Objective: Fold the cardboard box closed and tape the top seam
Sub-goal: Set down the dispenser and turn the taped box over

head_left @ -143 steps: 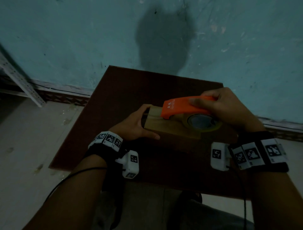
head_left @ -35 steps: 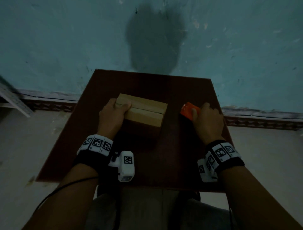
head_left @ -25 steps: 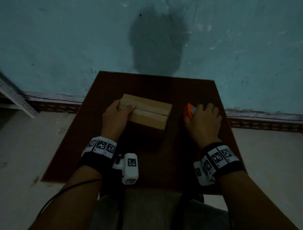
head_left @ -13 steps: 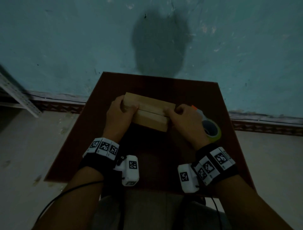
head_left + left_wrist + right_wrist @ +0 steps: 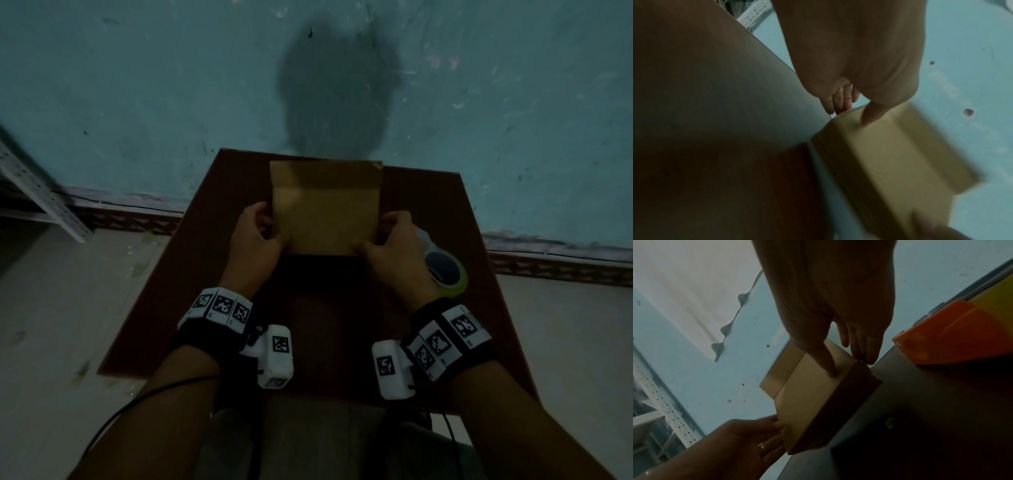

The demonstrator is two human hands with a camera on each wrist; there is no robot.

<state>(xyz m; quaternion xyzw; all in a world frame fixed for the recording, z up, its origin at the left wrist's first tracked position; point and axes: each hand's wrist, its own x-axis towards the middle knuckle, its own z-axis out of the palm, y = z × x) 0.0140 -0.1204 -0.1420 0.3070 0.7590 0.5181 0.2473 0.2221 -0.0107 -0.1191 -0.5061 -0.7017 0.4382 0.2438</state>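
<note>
The brown cardboard box (image 5: 325,212) is tipped up off the dark table (image 5: 342,325), a broad plain face toward me and one flap (image 5: 325,173) sticking out at its far end. My left hand (image 5: 270,233) grips its left edge, thumb (image 5: 869,116) on the near face of the box (image 5: 900,154), fingers (image 5: 840,100) behind. My right hand (image 5: 375,238) grips the right edge the same way, with its thumb (image 5: 828,365) on the box (image 5: 812,395). The orange tape dispenser (image 5: 442,270) lies on the table just right of my right hand, untouched.
The small table stands against a blue-green wall (image 5: 171,85). A white perforated shelf frame (image 5: 41,192) stands at the far left on the pale floor (image 5: 51,308). The dispenser's orange body (image 5: 951,337) lies close beside my right fingers.
The box lay flat with its seam up half a second ago; now both hands have tipped it up and turned it. Before that, my right hand put down the tape dispenser and moved to the box.
</note>
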